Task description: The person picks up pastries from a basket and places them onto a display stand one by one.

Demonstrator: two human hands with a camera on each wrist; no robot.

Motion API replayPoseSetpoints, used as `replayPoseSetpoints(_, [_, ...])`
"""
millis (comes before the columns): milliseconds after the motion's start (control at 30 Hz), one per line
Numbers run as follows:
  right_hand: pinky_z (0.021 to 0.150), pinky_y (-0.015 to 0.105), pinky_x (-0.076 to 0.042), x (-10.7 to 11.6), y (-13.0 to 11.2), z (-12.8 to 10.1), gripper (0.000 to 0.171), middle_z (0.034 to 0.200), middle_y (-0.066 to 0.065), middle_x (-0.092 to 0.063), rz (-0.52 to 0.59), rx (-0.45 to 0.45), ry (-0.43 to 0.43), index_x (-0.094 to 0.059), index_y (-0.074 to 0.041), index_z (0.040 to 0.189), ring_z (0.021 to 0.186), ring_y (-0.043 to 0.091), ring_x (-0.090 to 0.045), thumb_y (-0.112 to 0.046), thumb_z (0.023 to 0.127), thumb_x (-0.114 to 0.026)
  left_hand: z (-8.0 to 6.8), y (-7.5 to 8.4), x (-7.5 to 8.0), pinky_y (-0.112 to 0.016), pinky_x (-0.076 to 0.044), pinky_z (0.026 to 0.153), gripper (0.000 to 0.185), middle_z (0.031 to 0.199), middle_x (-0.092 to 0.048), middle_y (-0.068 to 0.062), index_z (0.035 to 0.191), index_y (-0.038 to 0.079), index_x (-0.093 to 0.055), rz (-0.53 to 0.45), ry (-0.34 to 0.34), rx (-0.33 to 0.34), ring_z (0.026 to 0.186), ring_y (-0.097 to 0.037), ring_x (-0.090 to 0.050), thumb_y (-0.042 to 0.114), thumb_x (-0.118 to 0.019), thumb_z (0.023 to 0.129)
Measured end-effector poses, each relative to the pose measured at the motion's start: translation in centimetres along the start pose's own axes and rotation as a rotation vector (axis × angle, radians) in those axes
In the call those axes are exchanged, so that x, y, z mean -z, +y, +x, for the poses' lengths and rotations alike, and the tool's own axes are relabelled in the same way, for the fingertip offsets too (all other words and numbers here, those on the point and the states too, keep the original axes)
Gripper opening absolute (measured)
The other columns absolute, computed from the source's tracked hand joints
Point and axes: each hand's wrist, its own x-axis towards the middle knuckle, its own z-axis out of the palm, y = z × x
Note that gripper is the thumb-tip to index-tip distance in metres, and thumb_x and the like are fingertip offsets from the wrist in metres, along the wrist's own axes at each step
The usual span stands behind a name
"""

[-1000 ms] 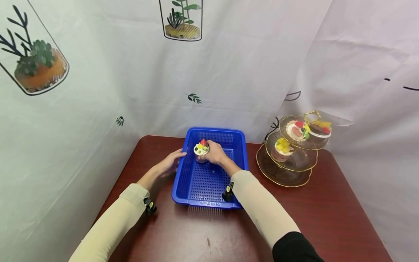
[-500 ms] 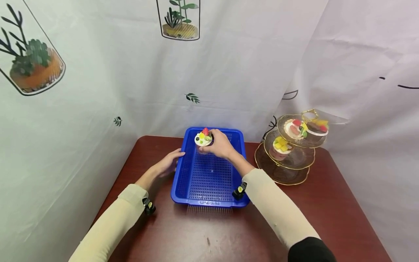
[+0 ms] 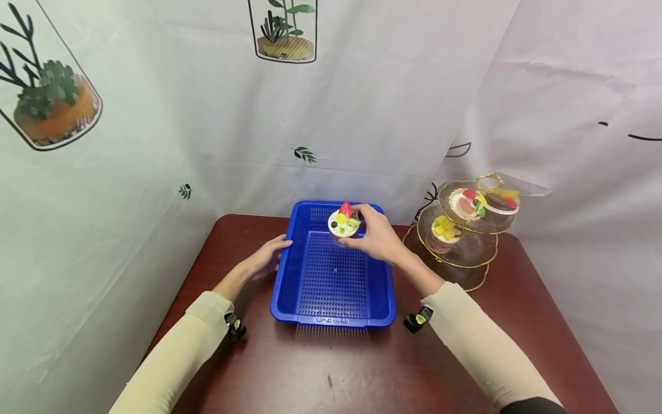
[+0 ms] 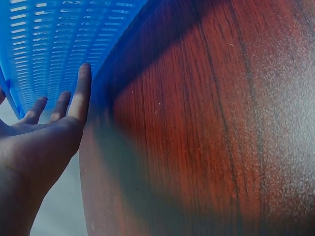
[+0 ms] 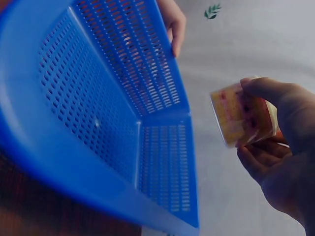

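My right hand (image 3: 380, 237) grips a dessert cup (image 3: 342, 229) topped with white cream, a strawberry and other fruit pieces. The cup is held up over the back of a blue plastic basket (image 3: 385, 299). In the right wrist view, thumb and fingers sit on either side of the cup (image 5: 234, 115), whose clear wall shows yellow and pink layers. My left hand (image 3: 265, 259) is at the basket's left side. In the left wrist view the left hand's straight fingers (image 4: 82, 91) lie against the basket's slotted outer wall (image 4: 59, 44).
On the right of the brown table (image 3: 320, 379) stands a three-tier glass stand (image 3: 473, 253) with gold rims. Its top tier bears a fruit tart (image 3: 462, 206) and a chocolate-topped dessert (image 3: 500, 204); a mango-topped cup (image 3: 441, 234) is on the middle tier. Printed cloth (image 3: 362, 132) hangs behind.
My right hand has lifted the dessert cup from inside the basket and carried it to the right. The left hand has stayed at the basket's side.
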Motion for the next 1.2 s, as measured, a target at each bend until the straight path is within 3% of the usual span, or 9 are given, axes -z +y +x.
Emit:
replayPoseSetpoints(267, [0.097, 0.052, -0.056, 2.0, 0.9, -3.0, 0.077, 0.131, 0.011, -0.065, 0.045, 0.034, 0.076, -0.055, -0.005, 0.143, 0.114, 0.028, -0.065, -0.03, 0.082, -0.094, 0.0, -0.1, -0.1, -0.044, -0.059, 0.086, 0.054, 0.15, -0.047, -0.035, 0.162, 0.007, -0.028, 0.01, 0.005, -0.002, 0.115, -0.032, -0.067, 0.032, -0.042, 0.115])
replayPoseSetpoints(433, [0.084, 0.043, -0.057, 3.4, 1.5, -5.0, 0.075, 0.117, 0.007, -0.069, 0.064, 0.041, 0.151, -0.057, -0.006, 0.139, 0.099, 0.027, -0.067, -0.027, 0.078, -0.097, -0.1, -0.1, -0.1, -0.045, -0.059, 0.087, 0.055, 0.15, -0.048, -0.034, 0.162, 0.007, -0.028, 0.017, 0.011, -0.004, 0.115, -0.031, -0.067, 0.032, -0.042, 0.115])
replayPoseSetpoints(600, [0.072, 0.03, -0.049, 4.8, 2.0, -7.3, 0.077, 0.112, 0.007, -0.067, 0.065, -0.018, 0.211, -0.056, -0.007, 0.14, 0.089, 0.029, -0.062, -0.025, 0.078, -0.097, -0.1, -0.2, 0.0, -0.044, -0.059, 0.087, 0.054, 0.149, -0.049, -0.033, 0.162, 0.008, -0.029, 0.017, 0.012, -0.004, 0.113, -0.03, -0.067, 0.032, -0.042, 0.115])
replayPoseSetpoints(867, [0.092, 0.013, -0.049, 7.0, 3.4, -11.1, 0.075, 0.124, 0.016, -0.068, 0.129, -0.052, 0.319, -0.056, 0.0, 0.141, 0.107, 0.012, -0.062, -0.009, 0.078, -0.095, -0.1, 0.1, 0.0, -0.045, -0.059, 0.088, 0.056, 0.149, -0.049, -0.034, 0.162, 0.007, -0.029, 0.028, 0.002, -0.012, 0.114, -0.031, -0.068, 0.033, -0.044, 0.115])
replayPoseSetpoints(1000, [0.094, 0.011, -0.044, 8.1, 4.2, -13.1, 0.074, 0.126, 0.014, -0.068, 0.072, -0.07, 0.369, -0.059, -0.004, 0.141, 0.109, -0.001, -0.056, -0.009, 0.077, -0.096, -0.1, 0.1, 0.1, -0.045, -0.059, 0.089, 0.057, 0.15, -0.049, -0.034, 0.163, 0.008, -0.029, 0.043, -0.001, -0.014, 0.116, -0.032, -0.067, 0.034, -0.044, 0.115])
replayPoseSetpoints(1200, [0.093, 0.01, -0.036, 9.9, 5.7, -15.9, 0.076, 0.129, 0.018, -0.068, -0.018, -0.135, 0.374, -0.059, -0.004, 0.142, 0.113, -0.003, -0.052, -0.013, 0.077, -0.097, -0.2, -0.1, 0.3, -0.046, -0.058, 0.092, 0.058, 0.152, -0.047, -0.033, 0.164, 0.008, -0.027, 0.042, -0.009, -0.015, 0.119, -0.032, -0.066, 0.032, -0.043, 0.115])
